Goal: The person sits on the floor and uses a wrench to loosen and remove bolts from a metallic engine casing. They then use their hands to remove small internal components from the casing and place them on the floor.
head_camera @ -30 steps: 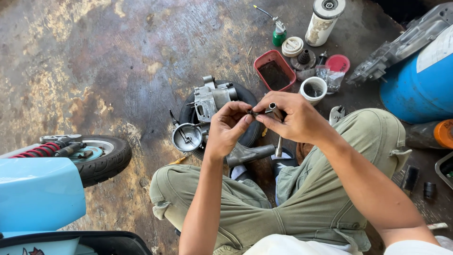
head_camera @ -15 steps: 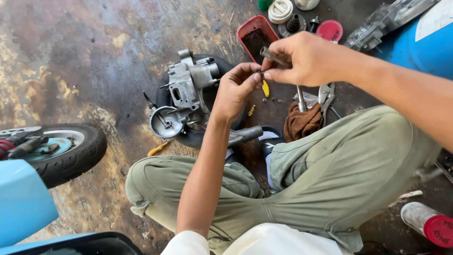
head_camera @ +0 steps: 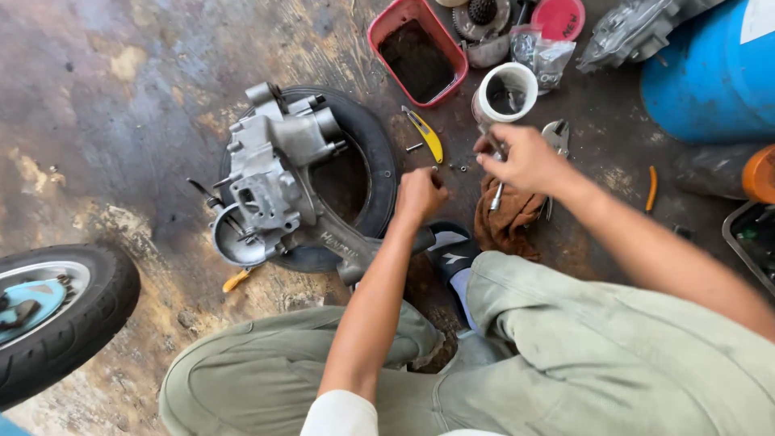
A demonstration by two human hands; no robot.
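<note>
My right hand (head_camera: 523,158) is closed around a slim metal tool (head_camera: 496,197) whose shaft points down over a brown rag (head_camera: 510,224). It hovers just below a white cup (head_camera: 506,89). My left hand (head_camera: 420,194) is curled shut a little to the left, above the dark floor, with nothing clearly showing in it. It is near a yellow utility knife (head_camera: 425,133) and the tyre's edge. A grey metal engine case (head_camera: 270,173) lies on a black tyre (head_camera: 378,165) left of both hands.
A red tray (head_camera: 384,32) with dark residue, a pink lid (head_camera: 559,18), plastic bags (head_camera: 541,52) and pliers (head_camera: 555,133) lie beyond the hands. A blue barrel (head_camera: 710,73) stands at the right, and a scooter wheel (head_camera: 56,323) at the lower left. My legs fill the bottom.
The hands, joined on a small part a second ago, have separated and dropped toward the floor. The view has moved closer to the engine case and tray.
</note>
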